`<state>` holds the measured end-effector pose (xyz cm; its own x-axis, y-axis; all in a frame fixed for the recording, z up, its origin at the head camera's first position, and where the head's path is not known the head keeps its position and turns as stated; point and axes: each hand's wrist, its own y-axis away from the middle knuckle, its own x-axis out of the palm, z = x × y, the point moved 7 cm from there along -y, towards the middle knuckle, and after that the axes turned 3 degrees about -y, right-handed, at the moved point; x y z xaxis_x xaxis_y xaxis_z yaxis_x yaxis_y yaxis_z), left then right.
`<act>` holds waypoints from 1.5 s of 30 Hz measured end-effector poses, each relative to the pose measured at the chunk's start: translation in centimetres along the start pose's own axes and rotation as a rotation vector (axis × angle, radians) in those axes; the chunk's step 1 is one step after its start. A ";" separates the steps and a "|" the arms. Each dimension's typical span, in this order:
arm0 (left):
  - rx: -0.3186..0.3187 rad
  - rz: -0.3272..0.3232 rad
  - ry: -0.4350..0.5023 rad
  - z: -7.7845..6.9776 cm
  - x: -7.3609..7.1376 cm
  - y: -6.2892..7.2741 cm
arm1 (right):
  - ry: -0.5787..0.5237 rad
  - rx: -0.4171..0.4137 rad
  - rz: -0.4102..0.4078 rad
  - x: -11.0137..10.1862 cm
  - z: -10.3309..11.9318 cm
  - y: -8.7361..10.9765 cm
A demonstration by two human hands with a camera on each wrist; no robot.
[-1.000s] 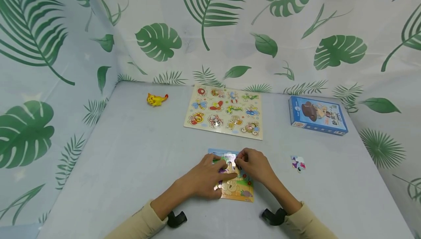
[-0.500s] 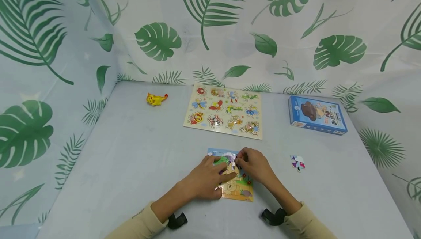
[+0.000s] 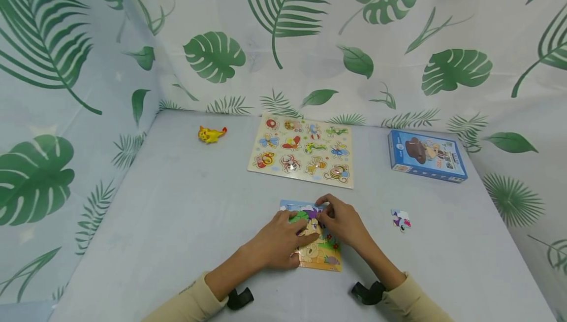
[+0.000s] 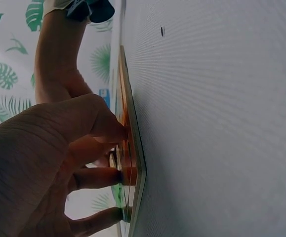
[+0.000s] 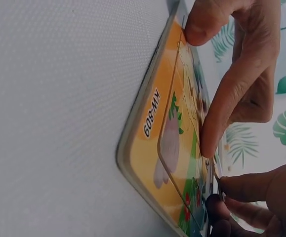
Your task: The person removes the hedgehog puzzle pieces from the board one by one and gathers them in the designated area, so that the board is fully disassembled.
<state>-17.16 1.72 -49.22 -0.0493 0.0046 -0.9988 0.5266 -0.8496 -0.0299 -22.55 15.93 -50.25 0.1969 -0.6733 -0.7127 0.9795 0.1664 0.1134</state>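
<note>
A small jigsaw puzzle board [image 3: 320,265] with a cartoon animal picture lies at the front middle of the table. My left hand [image 3: 278,241] rests on its left part with fingers spread, the fingertips pressing the pieces. At the board's upper right, my right hand [image 3: 343,221] pinches a puzzle piece [image 5: 218,178], seen thin and edge-on in the right wrist view, tilted close over the board. In the head view the fingers cover most of that piece. One loose puzzle piece group [image 3: 401,220], white with purple and pink, lies to the right of my right hand.
Behind the board lies a larger wooden puzzle [image 3: 301,150] with insect pictures. A yellow cat-like toy [image 3: 211,135] sits at the back left, and a blue box [image 3: 427,155] at the back right. Leaf-printed cloth [image 3: 283,41] rises behind the table.
My right hand's index finger has lifted and reached slightly farther back. The glare at the pinched piece has gone and purple shows there. My left hand stays in nearly the same place.
</note>
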 end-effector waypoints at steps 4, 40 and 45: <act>0.004 -0.005 -0.009 0.0 0.0 -0.1 | 0.010 -0.010 -0.006 -0.1 -0.1 0.0; 0.011 -0.006 0.011 0.1 0.1 -0.1 | -0.133 0.045 0.021 -10.7 -10.0 3.0; 0.015 -0.021 0.009 0.2 0.2 -0.1 | -0.085 0.040 0.010 -12.0 -11.5 3.2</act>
<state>-17.37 1.72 -49.45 -0.0529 0.0273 -0.9982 0.5128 -0.8570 -0.0506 -22.26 32.84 -49.26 0.2076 -0.7305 -0.6506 0.9781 0.1451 0.1492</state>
